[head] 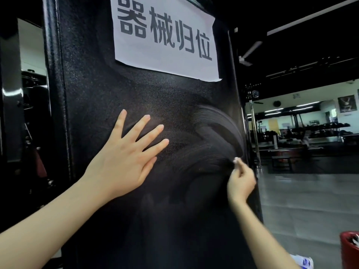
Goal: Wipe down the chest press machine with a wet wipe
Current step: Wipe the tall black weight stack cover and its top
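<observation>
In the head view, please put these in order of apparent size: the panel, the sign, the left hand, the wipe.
1. panel, cropped at the frame edges
2. sign, top cut off
3. left hand, flat on the panel
4. wipe, only a white bit showing at the right hand's fingertips

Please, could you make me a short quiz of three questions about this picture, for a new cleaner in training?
1. True or false: the left hand lies flat, fingers spread, on the black panel.
2. Which hand pinches the white wipe? A) left hand B) right hand
3. Fill in: the paper sign is ___ both hands.
Key: 1 true; 2 B; 3 above.
</observation>
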Available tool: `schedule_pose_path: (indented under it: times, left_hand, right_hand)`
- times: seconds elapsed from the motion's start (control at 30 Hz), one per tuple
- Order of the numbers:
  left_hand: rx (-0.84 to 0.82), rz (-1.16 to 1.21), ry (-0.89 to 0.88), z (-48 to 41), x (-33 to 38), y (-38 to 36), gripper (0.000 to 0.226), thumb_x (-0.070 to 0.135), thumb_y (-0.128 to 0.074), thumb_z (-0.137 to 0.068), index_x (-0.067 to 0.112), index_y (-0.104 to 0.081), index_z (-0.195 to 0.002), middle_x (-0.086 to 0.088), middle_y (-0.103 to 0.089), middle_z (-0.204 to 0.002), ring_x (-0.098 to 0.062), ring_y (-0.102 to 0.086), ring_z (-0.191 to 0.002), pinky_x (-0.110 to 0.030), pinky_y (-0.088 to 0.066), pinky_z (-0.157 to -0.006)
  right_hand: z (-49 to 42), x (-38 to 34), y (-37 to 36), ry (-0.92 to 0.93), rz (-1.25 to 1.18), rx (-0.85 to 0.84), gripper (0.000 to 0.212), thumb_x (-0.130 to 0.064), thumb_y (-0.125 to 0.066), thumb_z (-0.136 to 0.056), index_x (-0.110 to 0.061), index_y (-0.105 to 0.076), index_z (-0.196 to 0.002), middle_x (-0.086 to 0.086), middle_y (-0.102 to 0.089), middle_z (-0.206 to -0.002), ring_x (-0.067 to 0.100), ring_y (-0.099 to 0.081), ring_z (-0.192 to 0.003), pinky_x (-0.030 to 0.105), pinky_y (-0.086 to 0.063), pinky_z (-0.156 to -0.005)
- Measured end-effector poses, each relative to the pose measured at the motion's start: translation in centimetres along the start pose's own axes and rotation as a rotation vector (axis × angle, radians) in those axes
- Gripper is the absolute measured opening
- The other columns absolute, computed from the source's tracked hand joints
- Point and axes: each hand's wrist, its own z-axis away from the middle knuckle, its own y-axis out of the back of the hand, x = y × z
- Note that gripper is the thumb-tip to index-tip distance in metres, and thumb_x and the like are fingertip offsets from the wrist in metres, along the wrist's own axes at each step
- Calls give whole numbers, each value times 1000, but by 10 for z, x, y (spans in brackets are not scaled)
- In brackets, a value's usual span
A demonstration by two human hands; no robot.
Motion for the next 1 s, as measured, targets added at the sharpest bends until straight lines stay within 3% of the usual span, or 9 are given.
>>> schedule_pose_path:
  times: [0.1,0.2,0.27,0.43,0.53,0.63,0.73,0.83,1.0]
  left_hand:
    - [3,16,12,0,0,1,48,38,-33,-92,24,-53,-133,-7,-46,-143,-36,-34,-136,-67,-14,-107]
    - [8,24,11,0,0,3,47,38,-33,-92,23,-54,-132,-8,-48,-141,-37,-36,-134,-68,-14,-107]
    - [10,22,10,1,1,4,47,37,-34,-92,23,-55,-131,-9,-50,-139,-37,-38,-133,-68,-13,-107]
    - [-1,23,5,1,1,7,45,36,-37,-91,22,-57,-129,-10,-51,-137,-37,-39,-131,-68,-12,-108]
    - [13,23,11,2,1,7,43,34,-38,-90,21,-59,-126,-10,-53,-135,-36,-42,-129,-67,-11,-108]
    - [60,27,5,3,2,6,39,29,-43,-88,18,-64,-119,-11,-58,-129,-35,-48,-123,-67,-13,-108]
    - [125,63,40,14,2,11,32,22,-49,-85,14,-68,-110,-12,-62,-122,-34,-53,-116,-66,-13,-109]
    - [186,47,135,44,-3,21,33,18,-51,-84,12,-67,-114,-15,-58,-127,-36,-50,-119,-66,-10,-110]
    - [206,13,341,105,-18,30,44,23,-48,-89,12,-53,-131,-20,-43,-141,-37,-37,-131,-63,-4,-111]
  right_hand:
    - [96,-29,20,565,-95,-211,24,-12,-49,-93,-11,-70,-105,-3,-61,-78,22,-56,-69,32,-43,-69]
    - [123,-25,32,784,-79,-367,24,-12,-51,-96,-17,-64,-115,-5,-59,-81,12,-50,-69,23,-37,-69]
    - [87,-11,25,664,-25,-275,26,-10,-52,-92,-13,-69,-112,-2,-62,-85,12,-52,-74,22,-39,-71]
    - [12,21,28,-287,67,-40,24,-19,-53,-96,-11,-70,-111,13,-70,-107,32,-62,-104,33,-43,-89]
    - [59,-11,28,-40,28,-50,21,-13,-55,-94,-11,-71,-108,3,-66,-86,30,-63,-86,33,-43,-77]
    - [160,-47,38,527,-7,-276,22,-7,-54,-90,-13,-69,-105,-3,-55,-71,18,-50,-69,34,-41,-64]
    - [206,-52,53,760,-16,-455,19,-14,-56,-95,-19,-63,-112,-5,-49,-71,10,-42,-69,28,-38,-61]
    - [167,-36,54,560,40,-431,32,-32,-42,-101,-15,-68,-105,-2,-54,-74,8,-47,-71,31,-41,-65]
    - [122,-41,35,-8,58,-84,23,-16,-48,-98,-17,-70,-106,0,-55,-75,27,-58,-80,24,-35,-71]
